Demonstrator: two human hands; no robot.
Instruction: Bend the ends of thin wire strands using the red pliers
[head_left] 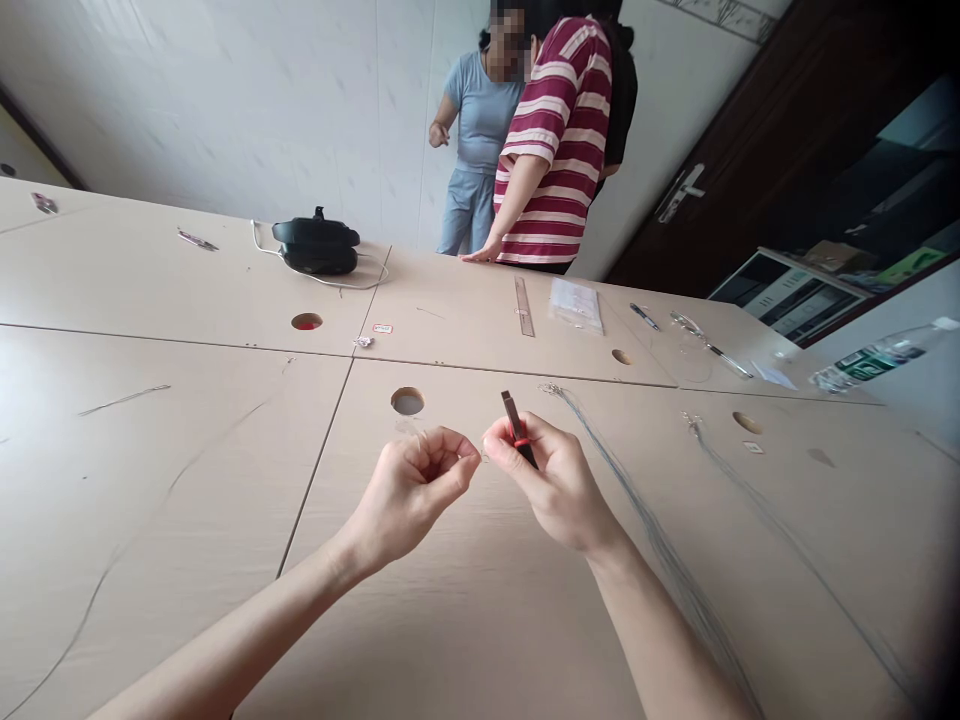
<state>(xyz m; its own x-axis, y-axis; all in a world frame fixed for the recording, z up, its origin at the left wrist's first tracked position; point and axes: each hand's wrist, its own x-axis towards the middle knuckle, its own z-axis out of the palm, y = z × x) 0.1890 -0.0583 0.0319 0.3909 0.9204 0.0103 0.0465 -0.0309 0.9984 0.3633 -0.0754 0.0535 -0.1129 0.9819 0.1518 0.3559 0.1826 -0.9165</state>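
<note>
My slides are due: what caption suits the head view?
Left hand pinched; right hand holding a dark tool; bundled strands on the table beside them.

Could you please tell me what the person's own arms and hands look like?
The left hand and right hand are bare, without gloves. The left forearm and right forearm show no sleeves, watches or bracelets. A thin pale loop at one left finger may be a ring.

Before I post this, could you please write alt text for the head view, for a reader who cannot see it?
A person's left hand, fingers pinched, and right hand, holding a dark-and-red tool, are close together above a pale table. Thin strands lie at right; farther back are a ruler, a black device with a white cable and standing people.
</note>
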